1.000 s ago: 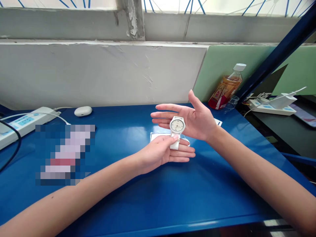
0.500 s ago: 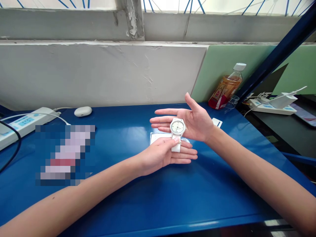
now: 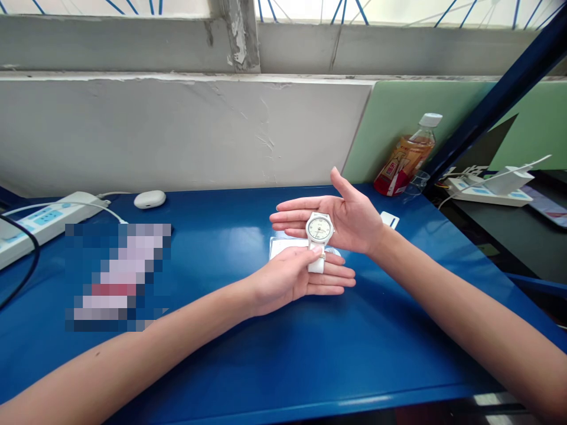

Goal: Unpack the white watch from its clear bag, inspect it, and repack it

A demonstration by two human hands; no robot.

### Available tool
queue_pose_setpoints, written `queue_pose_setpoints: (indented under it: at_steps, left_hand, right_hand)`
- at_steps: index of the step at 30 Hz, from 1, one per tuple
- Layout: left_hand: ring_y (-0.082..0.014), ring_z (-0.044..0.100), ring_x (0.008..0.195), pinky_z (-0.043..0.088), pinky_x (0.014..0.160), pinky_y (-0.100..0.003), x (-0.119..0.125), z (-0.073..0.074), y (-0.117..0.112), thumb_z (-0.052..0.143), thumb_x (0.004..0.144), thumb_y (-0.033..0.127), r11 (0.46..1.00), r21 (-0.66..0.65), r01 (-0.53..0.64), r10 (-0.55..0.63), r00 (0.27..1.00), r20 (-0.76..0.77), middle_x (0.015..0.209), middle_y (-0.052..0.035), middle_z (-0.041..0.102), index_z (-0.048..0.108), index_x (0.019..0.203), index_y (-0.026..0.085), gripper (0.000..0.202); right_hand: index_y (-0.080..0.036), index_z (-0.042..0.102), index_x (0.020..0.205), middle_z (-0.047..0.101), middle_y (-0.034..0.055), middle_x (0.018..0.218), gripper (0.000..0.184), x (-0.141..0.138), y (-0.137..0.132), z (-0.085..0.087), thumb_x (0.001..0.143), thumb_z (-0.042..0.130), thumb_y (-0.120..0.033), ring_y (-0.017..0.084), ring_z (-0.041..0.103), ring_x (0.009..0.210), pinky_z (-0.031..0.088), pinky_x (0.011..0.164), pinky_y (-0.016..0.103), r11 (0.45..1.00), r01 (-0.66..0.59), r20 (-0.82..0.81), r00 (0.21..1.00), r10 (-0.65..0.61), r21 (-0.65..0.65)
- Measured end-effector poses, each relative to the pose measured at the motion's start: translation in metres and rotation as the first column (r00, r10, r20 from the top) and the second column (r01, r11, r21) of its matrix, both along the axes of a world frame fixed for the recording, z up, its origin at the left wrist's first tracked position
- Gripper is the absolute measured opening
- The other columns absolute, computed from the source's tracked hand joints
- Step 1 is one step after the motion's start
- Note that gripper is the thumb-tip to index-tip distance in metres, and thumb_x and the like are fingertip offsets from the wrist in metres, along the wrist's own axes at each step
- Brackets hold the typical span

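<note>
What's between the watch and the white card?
The right hand: in the head view it lies open, palm showing, across the stretch from the watch to the white card.

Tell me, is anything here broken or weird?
Yes: the window pillar above the desk has peeling paint, leaving rough, pale patches. A pixelated patch at left hides what's there. The white wristwatch in the left hand shows no visible damage.

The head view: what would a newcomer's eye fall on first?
Most likely the white watch near the middle, held by its strap in the left hand, before the open right hand. Next, perhaps the orange-labelled bottle at the right rear of the blue desk.
</note>
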State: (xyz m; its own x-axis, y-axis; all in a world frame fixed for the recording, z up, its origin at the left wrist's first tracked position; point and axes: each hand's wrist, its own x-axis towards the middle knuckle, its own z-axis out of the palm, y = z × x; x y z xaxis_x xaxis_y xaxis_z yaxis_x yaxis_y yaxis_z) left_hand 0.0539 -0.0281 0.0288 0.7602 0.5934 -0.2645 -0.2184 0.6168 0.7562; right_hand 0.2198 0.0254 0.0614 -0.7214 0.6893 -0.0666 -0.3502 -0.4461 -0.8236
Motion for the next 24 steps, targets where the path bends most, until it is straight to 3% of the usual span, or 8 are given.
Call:
queue_pose_setpoints:
  at_steps: [8,12,15,17,19,21,24]
  left_hand:
    - [-0.0326,0.070,0.109,0.048,0.103,-0.048,0.000,0.006,-0.001,0.047,0.102,0.030,0.999,0.032,-0.031,0.032,0.999,-0.037,0.117,-0.0255,0.070,0.069,0.110,0.003,0.035]
    - [-0.0314,0.071,0.108,0.050,0.101,-0.047,-0.001,0.014,0.006,0.045,0.101,0.022,0.977,0.143,-0.157,0.172,0.980,-0.097,0.112,-0.0244,0.072,0.065,0.109,0.003,0.029]
    - [-0.0293,0.071,0.106,0.051,0.101,-0.045,-0.006,0.018,0.018,0.044,0.100,0.021,0.921,0.293,-0.257,0.305,0.943,-0.134,0.107,-0.0208,0.074,0.063,0.108,0.006,0.025]
    - [-0.0272,0.071,0.107,0.052,0.099,-0.041,-0.011,0.017,0.026,0.048,0.099,0.023,0.808,0.490,-0.328,0.442,0.887,-0.135,0.109,-0.0169,0.074,0.063,0.107,0.009,0.022]
    - [-0.0257,0.069,0.109,0.052,0.099,-0.039,-0.018,0.015,0.034,0.048,0.100,0.028,0.652,0.692,-0.310,0.551,0.821,-0.151,0.111,-0.0147,0.073,0.062,0.108,0.011,0.023]
    - [-0.0252,0.069,0.105,0.053,0.095,-0.039,-0.024,0.012,0.037,0.044,0.102,0.032,0.486,0.857,-0.173,0.625,0.755,-0.202,0.110,-0.0134,0.073,0.062,0.110,0.012,0.028]
    - [-0.0236,0.070,0.084,0.055,0.078,-0.039,-0.029,0.011,0.035,0.040,0.103,0.031,0.241,0.947,0.212,0.720,0.616,-0.321,0.099,-0.0109,0.073,0.061,0.114,0.013,0.030]
  right_hand:
    - [-0.007,0.069,0.116,0.070,0.0208,0.125,0.086,-0.002,-0.001,0.000,0.095,0.018,-0.073,0.031,0.062,0.125,0.043,0.111,0.044,1.000,0.030,-0.015,0.999,-0.030,0.006]
    - [-0.015,0.071,0.113,0.073,0.0147,0.120,0.072,-0.003,0.004,0.002,0.096,0.027,-0.070,0.029,0.065,0.120,0.045,0.108,0.045,0.976,0.195,0.035,0.979,-0.199,0.102]
    - [-0.020,0.073,0.106,0.075,0.0103,0.117,0.057,0.000,0.007,0.007,0.096,0.040,-0.065,0.028,0.063,0.121,0.045,0.108,0.044,0.895,0.358,0.071,0.919,-0.388,0.265]
    - [-0.022,0.073,0.105,0.075,0.0080,0.118,0.046,0.003,0.006,0.010,0.096,0.048,-0.059,0.026,0.063,0.121,0.046,0.108,0.042,0.807,0.449,0.076,0.855,-0.512,0.383]
    - [-0.022,0.072,0.107,0.075,0.0071,0.115,0.037,0.009,0.001,0.012,0.095,0.053,-0.053,0.024,0.065,0.117,0.048,0.104,0.042,0.711,0.495,0.078,0.791,-0.607,0.500]
    - [-0.021,0.072,0.108,0.078,0.0068,0.102,0.033,0.016,-0.009,0.010,0.093,0.059,-0.048,0.023,0.070,0.105,0.053,0.096,0.040,0.626,0.478,0.102,0.740,-0.665,0.616]
    - [-0.018,0.072,0.108,0.076,0.0033,0.073,0.035,0.026,-0.026,0.004,0.095,0.058,-0.047,0.019,0.072,0.073,0.056,0.077,0.034,0.462,0.378,0.177,0.590,-0.788,0.802]
